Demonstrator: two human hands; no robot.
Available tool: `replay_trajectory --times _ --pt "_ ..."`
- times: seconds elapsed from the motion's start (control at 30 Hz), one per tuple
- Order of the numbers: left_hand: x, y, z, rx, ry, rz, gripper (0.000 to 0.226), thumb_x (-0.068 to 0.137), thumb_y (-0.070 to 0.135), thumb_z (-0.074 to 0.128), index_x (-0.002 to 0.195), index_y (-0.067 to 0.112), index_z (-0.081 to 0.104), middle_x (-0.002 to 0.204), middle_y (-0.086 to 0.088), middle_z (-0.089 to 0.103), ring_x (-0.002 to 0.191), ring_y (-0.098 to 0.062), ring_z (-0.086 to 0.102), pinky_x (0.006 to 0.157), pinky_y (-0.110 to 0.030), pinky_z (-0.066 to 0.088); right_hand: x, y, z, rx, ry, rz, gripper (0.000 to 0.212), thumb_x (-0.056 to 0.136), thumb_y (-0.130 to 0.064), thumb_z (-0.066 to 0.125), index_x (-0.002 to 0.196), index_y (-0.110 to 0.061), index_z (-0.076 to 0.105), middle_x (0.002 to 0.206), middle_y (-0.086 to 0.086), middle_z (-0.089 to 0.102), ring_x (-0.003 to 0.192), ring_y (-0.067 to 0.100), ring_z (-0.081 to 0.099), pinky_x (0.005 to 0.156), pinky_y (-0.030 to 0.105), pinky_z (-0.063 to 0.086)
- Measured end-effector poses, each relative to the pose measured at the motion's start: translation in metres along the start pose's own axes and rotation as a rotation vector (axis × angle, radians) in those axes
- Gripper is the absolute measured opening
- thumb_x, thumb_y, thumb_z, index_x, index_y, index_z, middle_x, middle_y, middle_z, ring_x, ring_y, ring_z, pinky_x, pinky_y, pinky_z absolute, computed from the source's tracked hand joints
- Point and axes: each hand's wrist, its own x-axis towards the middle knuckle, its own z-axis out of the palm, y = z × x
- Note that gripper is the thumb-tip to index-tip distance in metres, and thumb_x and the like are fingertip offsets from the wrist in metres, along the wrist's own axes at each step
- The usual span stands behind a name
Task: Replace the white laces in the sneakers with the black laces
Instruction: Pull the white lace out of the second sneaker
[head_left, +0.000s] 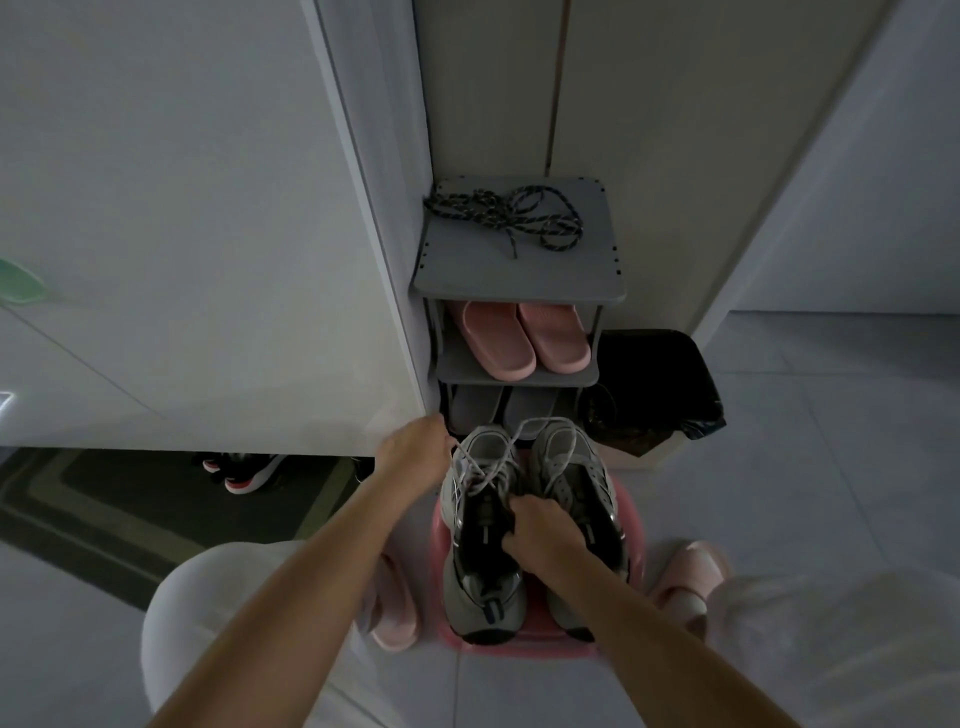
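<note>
Two grey sneakers stand side by side on a pink stool (635, 525), the left sneaker (480, 540) and the right sneaker (576, 483), toes pointing away from me. Both carry white laces (485, 470), loosened and looping over the toes. My right hand (540, 532) grips the collars of the sneakers between the two openings. My left hand (415, 441) is at the left sneaker's toe and pinches a white lace end. The black laces (509, 215) lie in a tangled heap on top of the grey shoe rack (582, 270).
The rack holds pink slippers (524, 338) on its middle shelf and grey slippers (498, 405) below. A black-lined bin (654, 384) stands right of it. A white cabinet wall (208, 260) is on the left. My feet in pink slippers (685, 577) flank the stool.
</note>
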Motion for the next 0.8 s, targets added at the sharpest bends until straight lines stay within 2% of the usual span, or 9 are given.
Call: replay_trajectory --times 0.07,0.13,0.23,0.3,0.43,0.57,0.67,0.73,0.8 --pt "-0.004 0.001 0.006 -0.096 0.001 -0.023 0.023 0.095 0.033 0.049 0.085 0.014 0.055 0.090 -0.006 0.064 0.089 -0.027 0.061 0.072 -0.035 0.045 0.001 0.002 0.000 0.006 -0.001 0.009 0.027 0.086 -0.016 0.053 0.112 -0.008 0.055 0.109 0.012 0.063 0.102 0.032 0.061 0.083 0.037 0.053" --pt "-0.009 -0.004 0.020 -0.219 -0.100 -0.065 0.035 0.091 0.041 0.054 0.067 0.017 0.047 0.071 -0.004 0.058 0.074 -0.027 0.060 0.063 -0.032 0.043 0.003 0.004 0.001 0.017 -0.006 0.005 0.029 0.086 -0.016 0.053 0.113 -0.009 0.056 0.109 0.012 0.063 0.102 0.031 0.061 0.083 0.037 0.053" --pt "-0.017 -0.010 0.036 -0.308 -0.243 -0.089 0.042 0.088 0.042 0.060 0.060 0.015 0.042 0.062 -0.005 0.052 0.065 -0.027 0.060 0.060 -0.033 0.044 0.005 0.006 0.002 0.019 -0.008 -0.014 0.032 0.085 -0.019 0.055 0.116 -0.010 0.055 0.112 0.012 0.062 0.104 0.031 0.060 0.084 0.038 0.053" --pt "-0.020 -0.009 0.040 -0.335 -0.201 -0.096 0.038 0.089 0.037 0.059 0.063 0.014 0.042 0.068 -0.007 0.054 0.073 -0.030 0.062 0.062 -0.032 0.043 0.005 0.005 0.003 0.011 -0.017 -0.019 0.034 0.086 -0.020 0.055 0.118 -0.011 0.054 0.114 0.011 0.061 0.106 0.031 0.059 0.084 0.038 0.052" --pt "-0.010 -0.011 0.024 -0.200 -0.015 -0.102 0.028 0.094 0.034 0.050 0.078 0.011 0.049 0.083 -0.011 0.059 0.082 -0.030 0.060 0.067 -0.034 0.042 0.006 0.005 0.003 0.014 -0.011 -0.012 0.032 0.085 -0.018 0.053 0.116 -0.010 0.055 0.111 0.012 0.062 0.103 0.031 0.061 0.084 0.039 0.053" --pt "0.008 -0.023 0.004 -0.393 0.098 -0.193 0.032 0.093 0.032 0.055 0.074 0.006 0.058 0.069 -0.007 0.060 0.074 -0.029 0.062 0.065 -0.035 0.047 0.006 0.004 0.005 0.014 -0.006 -0.010 0.031 0.085 -0.018 0.054 0.115 -0.010 0.055 0.110 0.012 0.062 0.103 0.032 0.060 0.084 0.038 0.052" --pt "0.001 -0.019 0.014 -0.546 -0.120 -0.222 0.038 0.090 0.037 0.058 0.070 0.005 0.058 0.069 -0.013 0.062 0.066 -0.027 0.062 0.057 -0.031 0.048 0.006 0.004 0.005 -0.003 -0.010 -0.010 0.030 0.086 -0.018 0.054 0.115 -0.010 0.054 0.109 0.012 0.062 0.101 0.031 0.061 0.082 0.038 0.052" --pt "-0.010 -0.015 0.027 -0.486 -0.327 -0.195 0.034 0.090 0.038 0.059 0.074 0.008 0.057 0.076 -0.010 0.064 0.067 -0.023 0.065 0.051 -0.026 0.047 0.007 0.005 0.005 -0.007 -0.017 -0.013 0.030 0.087 -0.018 0.053 0.116 -0.010 0.054 0.110 0.012 0.062 0.102 0.031 0.060 0.081 0.038 0.053" --pt "-0.018 -0.013 0.038 -0.399 -0.310 -0.144 0.028 0.090 0.032 0.060 0.074 0.010 0.056 0.079 -0.011 0.067 0.074 -0.026 0.069 0.057 -0.032 0.051 0.006 0.004 0.004 -0.002 -0.020 -0.015 0.031 0.087 -0.019 0.053 0.117 -0.010 0.054 0.112 0.012 0.061 0.103 0.031 0.060 0.081 0.036 0.052"
